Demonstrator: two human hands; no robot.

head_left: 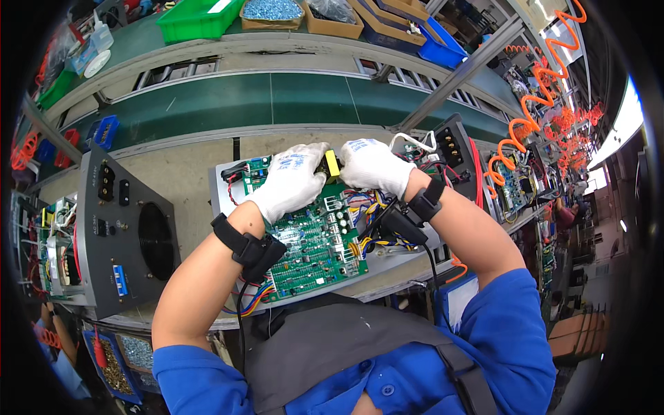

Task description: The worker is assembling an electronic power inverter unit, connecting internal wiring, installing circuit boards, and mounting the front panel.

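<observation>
A large green circuit board (304, 250), crowded with small parts, lies on a grey metal chassis (398, 261) in front of me. At its far edge stands a yellow-wrapped block-shaped component (333, 164), apparently a transformer. My left hand (292, 178), in a white glove, has its fingers and thumb closed around that component's left side. On the other side my gloved right hand (375, 166) is closed, with curled fingers close to the component; what they pinch is hidden. Below my right hand runs a bundle of coloured wires (373, 216).
A grey panel with a round fan opening (131, 232) stands at left. Another panel with dark sockets (453, 149) rises at right. Beyond is a green conveyor belt (242, 99); a green bin (197, 21) and cardboard boxes (335, 24) sit farther back. An orange coiled hose (522, 128) hangs right.
</observation>
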